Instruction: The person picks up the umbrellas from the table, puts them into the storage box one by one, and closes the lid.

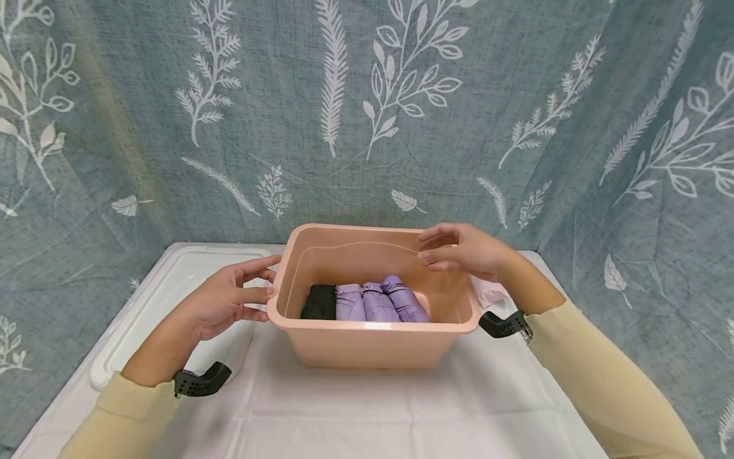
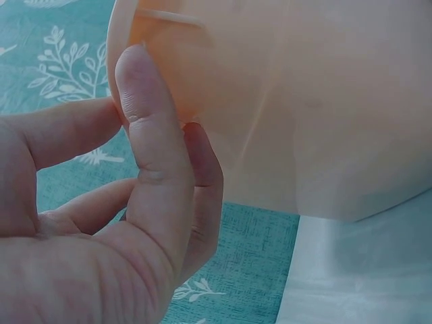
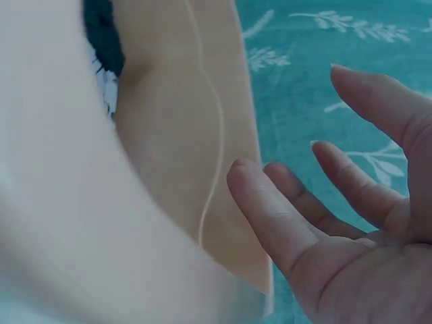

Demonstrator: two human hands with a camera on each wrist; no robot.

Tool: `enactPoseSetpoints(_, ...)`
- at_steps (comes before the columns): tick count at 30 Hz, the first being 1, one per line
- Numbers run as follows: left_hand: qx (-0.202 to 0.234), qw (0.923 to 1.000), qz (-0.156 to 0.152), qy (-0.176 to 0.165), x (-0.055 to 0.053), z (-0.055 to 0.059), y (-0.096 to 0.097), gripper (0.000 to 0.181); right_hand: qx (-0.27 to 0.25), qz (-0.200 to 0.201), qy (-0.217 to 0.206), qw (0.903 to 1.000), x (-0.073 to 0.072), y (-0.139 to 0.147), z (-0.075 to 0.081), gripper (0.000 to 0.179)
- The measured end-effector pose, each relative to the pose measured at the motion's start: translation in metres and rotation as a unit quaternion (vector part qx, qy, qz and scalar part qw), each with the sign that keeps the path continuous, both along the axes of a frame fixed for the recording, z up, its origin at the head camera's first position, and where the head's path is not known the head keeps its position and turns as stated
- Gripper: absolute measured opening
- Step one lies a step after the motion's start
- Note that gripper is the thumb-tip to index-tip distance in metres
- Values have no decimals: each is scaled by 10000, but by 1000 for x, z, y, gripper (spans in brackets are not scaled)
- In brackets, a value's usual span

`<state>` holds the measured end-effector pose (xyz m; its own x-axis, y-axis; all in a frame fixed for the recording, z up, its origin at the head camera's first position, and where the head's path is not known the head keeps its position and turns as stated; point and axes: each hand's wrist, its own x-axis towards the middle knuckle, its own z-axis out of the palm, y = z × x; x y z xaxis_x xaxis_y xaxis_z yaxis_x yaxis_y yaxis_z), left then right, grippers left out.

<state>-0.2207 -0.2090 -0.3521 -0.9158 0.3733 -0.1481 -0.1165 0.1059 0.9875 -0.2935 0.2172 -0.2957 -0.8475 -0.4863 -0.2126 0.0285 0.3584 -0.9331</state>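
A peach plastic bin [image 1: 367,347] stands upright on the table. Inside it, a black bundle [image 1: 318,302] and three rolled lilac bundles [image 1: 380,303] lie side by side. My left hand [image 1: 229,296] is at the bin's left end, its fingertips touching the outside of the rim; in the left wrist view the thumb [image 2: 152,135] lies against the bin's lip. Above the right part of the bin, my right hand [image 1: 467,250] has its fingers loosely spread and holds nothing. The right wrist view shows those fingers [image 3: 270,209] in front of the bin's wall.
A white lid [image 1: 172,299] lies on the table at the left, partly behind my left forearm. A pale pink item [image 1: 490,293] is partly hidden beside the bin's right end. White cloth [image 1: 390,421] covers the table, and a teal leaf-patterned curtain [image 1: 287,95] hangs behind and at both sides.
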Motion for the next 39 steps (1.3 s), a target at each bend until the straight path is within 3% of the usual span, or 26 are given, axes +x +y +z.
enactPoseSetpoints(7,12,10000,15,17,0,-1,0,79,0,-417,458,9981,9,20,0,61)
enactPoseSetpoints(14,64,10000,-28,28,-1,-3,-2,79,-738,-962,684,9903,15,43,-5,53)
enactPoseSetpoints(23,191,9998,-50,44,0,-4,-1,78,-1331,-1405,1455,9702,14,68,-36,31)
enactPoseSetpoints(28,194,9998,-20,58,0,-3,0,78,-1571,-1827,1798,9537,7,81,-57,35)
enactPoseSetpoints(32,215,9997,-21,80,-1,-4,0,77,-1375,-2358,2032,9403,-1,91,-75,41)
enactPoseSetpoints(39,220,9997,-9,92,-1,-4,-1,77,-497,-3267,2126,9196,-14,105,-101,47)
